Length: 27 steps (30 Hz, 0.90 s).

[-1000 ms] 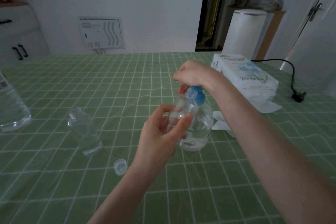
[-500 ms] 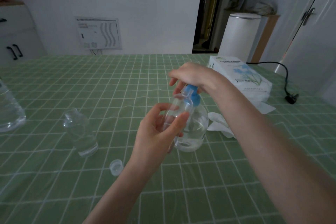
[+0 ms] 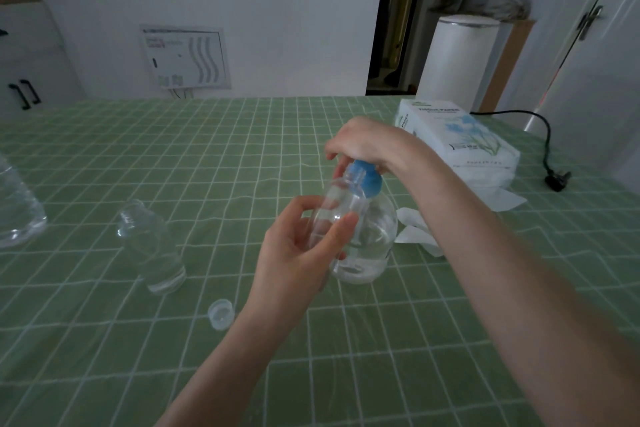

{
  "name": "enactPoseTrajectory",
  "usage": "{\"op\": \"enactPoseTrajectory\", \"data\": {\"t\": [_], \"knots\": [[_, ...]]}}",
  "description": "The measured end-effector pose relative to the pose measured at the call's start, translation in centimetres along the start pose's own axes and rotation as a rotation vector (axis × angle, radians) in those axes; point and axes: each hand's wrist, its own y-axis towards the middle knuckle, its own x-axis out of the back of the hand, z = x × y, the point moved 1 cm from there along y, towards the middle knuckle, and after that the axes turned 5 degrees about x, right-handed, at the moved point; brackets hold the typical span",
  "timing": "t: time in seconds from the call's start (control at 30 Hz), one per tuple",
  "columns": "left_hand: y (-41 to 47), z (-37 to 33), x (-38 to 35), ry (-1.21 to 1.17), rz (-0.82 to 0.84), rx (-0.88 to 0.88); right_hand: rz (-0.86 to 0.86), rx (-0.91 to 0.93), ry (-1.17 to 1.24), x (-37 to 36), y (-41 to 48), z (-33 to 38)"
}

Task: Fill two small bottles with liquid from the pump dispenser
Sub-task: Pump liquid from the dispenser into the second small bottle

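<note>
Both hands keep the positions they had half a second ago, with only a slight shift of the view. At 6 o'clock in the view, the green checked table (image 3: 381, 374) carries all items. A loose clear cap (image 3: 220, 314) lies on it at 7 o'clock from the left hand (image 3: 298, 253), apart from every bottle. The left grip is closed around a clear small bottle (image 3: 337, 215): thumb on the near side, fingers curled behind, bottle raised off the table and tilted, its open mouth just beside the nozzle. The fill level of this bottle cannot be determined. Directly behind it, at 1 o'clock from the left hand, the pump dispenser (image 3: 374, 253) stands upright on the table with clear liquid in its lower part. The right hand (image 3: 363, 146) sits on top of the dispenser, its grip curled down over the blue pump head (image 3: 367, 182). A second small bottle (image 3: 152, 246), uncapped and upright, stands at 9 o'clock from the dispenser, well apart from it. A crumpled tissue (image 3: 415, 236) lies just beside the dispenser at 3 o'clock. A large clear bottle (image 3: 17, 211) is cut off by the frame edge at 9 o'clock. Farther back, at 2 o'clock, a white tissue pack (image 3: 457, 146) rests on the table, with a black plug (image 3: 556, 180) at 3 o'clock from it. Beyond the table edge, a white bin (image 3: 457, 59) stands at 1 o'clock and a wall panel (image 3: 185, 59) is mounted at 11 o'clock.
</note>
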Motion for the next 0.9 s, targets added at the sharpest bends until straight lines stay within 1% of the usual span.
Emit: {"op": "enactPoseTrajectory", "data": {"t": [0.1,0.57,0.77,0.9], "knots": [[0.1,-0.2,0.0,-0.021,-0.002,-0.014,-0.021,0.022,-0.043,0.5,0.0,0.4],[0.1,0.2,0.1,0.027,0.000,-0.015,0.009,0.021,-0.021,-0.4,0.2,-0.2],[0.1,-0.1,0.0,0.007,-0.002,-0.027,-0.016,0.040,-0.043,0.5,-0.1,0.4],[0.1,-0.3,0.0,-0.006,0.008,-0.018,0.002,0.031,-0.022,0.3,0.0,0.4]]}}
